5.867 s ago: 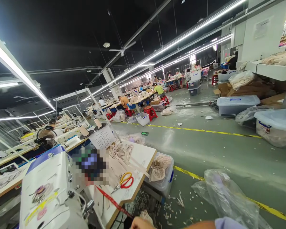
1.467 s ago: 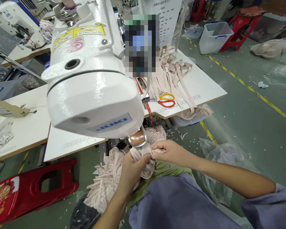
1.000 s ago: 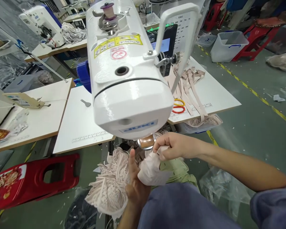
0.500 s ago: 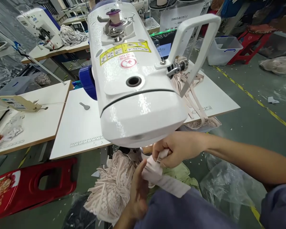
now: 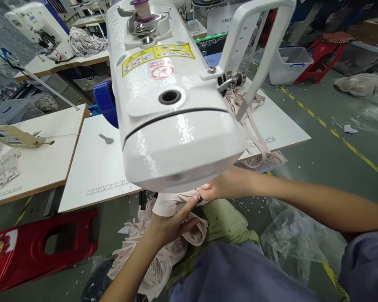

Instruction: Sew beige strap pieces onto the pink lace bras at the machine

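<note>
My left hand (image 5: 173, 224) is closed on a pale pink fabric strap (image 5: 164, 205), thumb on top, just below the front of a white sewing machine (image 5: 182, 151). My right hand (image 5: 219, 186) grips the same strap beside the left thumb; its fingertips are partly hidden under the machine head. The strap loops over the left hand, and a lower loop hangs beneath it. Under my left forearm a large bundle of pale pink straps and lace (image 5: 159, 262) hangs down. The needle area is out of sight behind the machine head.
The white worktable (image 5: 91, 167) carries a printed ruler and a small grey metal piece (image 5: 106, 139). More pink straps (image 5: 255, 130) lie at the right. A red stool (image 5: 72, 247) stands at lower left. Clear plastic (image 5: 299, 235) and a yellow floor line (image 5: 330, 131) are at right.
Both hands have moved forward, closer under the machine head, bringing the strap with them. The strap end that lay over my lap is now drawn up, and the left hand has turned palm-down.
</note>
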`<state>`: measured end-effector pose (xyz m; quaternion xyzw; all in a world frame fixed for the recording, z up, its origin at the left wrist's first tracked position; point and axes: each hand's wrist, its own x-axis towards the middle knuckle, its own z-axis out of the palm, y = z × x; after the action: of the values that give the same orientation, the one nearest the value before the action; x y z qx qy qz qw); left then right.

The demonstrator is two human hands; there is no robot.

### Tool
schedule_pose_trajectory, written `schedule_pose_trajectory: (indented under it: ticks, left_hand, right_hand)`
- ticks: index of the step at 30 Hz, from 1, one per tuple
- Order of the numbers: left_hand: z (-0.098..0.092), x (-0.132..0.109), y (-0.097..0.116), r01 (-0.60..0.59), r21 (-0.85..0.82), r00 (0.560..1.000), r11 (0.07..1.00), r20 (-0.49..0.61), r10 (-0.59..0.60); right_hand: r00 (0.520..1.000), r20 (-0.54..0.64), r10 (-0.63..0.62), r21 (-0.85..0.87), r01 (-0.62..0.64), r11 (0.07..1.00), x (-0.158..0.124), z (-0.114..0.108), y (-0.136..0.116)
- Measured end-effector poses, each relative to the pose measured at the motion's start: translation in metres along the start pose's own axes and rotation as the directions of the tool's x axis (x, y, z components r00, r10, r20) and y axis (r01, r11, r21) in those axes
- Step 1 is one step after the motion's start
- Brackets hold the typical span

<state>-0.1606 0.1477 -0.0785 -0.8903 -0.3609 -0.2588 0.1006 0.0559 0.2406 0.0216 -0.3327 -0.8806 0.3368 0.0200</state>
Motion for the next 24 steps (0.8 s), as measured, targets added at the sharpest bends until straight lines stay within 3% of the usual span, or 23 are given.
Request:
schedule_pose_trajectory:
  ticks: [4,7,9,11,13,15,19,22,24]
  left_hand:
    - [-0.001,0.005,0.001,-0.003,0.022,1.000,1.000,-0.018,0.004]
    - [-0.007,0.012,0.010,0.093,-0.062,0.995,0.994,0.027,-0.091]
    - [-0.011,0.018,0.019,0.169,-0.097,0.985,0.981,0.061,-0.164]
    - [-0.014,0.022,0.028,0.230,-0.077,0.971,0.970,0.081,-0.224]
    - [-0.016,0.025,0.035,0.268,-0.050,0.961,0.962,0.088,-0.263]
    - [-0.017,0.026,0.041,0.302,-0.044,0.950,0.952,0.099,-0.296]
    - [-0.015,0.025,0.049,0.380,-0.031,0.917,0.924,0.146,-0.372]
    - [-0.015,0.026,0.053,0.392,0.033,0.908,0.919,0.147,-0.392]
    - [-0.016,0.027,0.055,0.387,0.063,0.909,0.920,0.144,-0.392]
  right_hand:
    - [0.999,-0.039,0.000,0.014,0.000,1.000,-0.002,0.005,0.001]
    - [0.979,-0.198,-0.042,0.040,0.051,0.998,-0.009,0.020,0.008]
    - [0.926,-0.363,-0.107,0.035,0.128,0.991,-0.014,0.035,0.017]
    - [0.839,-0.509,-0.192,-0.020,0.211,0.977,-0.019,0.049,0.027]
    - [0.766,-0.591,-0.253,-0.078,0.258,0.963,-0.021,0.058,0.035]
    - [0.764,-0.598,-0.242,-0.053,0.264,0.963,-0.021,0.061,0.038]
    - [0.815,-0.561,-0.148,0.068,0.223,0.972,-0.019,0.054,0.036]
    - [0.786,-0.597,-0.159,0.042,0.228,0.973,-0.019,0.052,0.032]
    - [0.739,-0.640,-0.209,-0.025,0.252,0.967,-0.021,0.056,0.030]
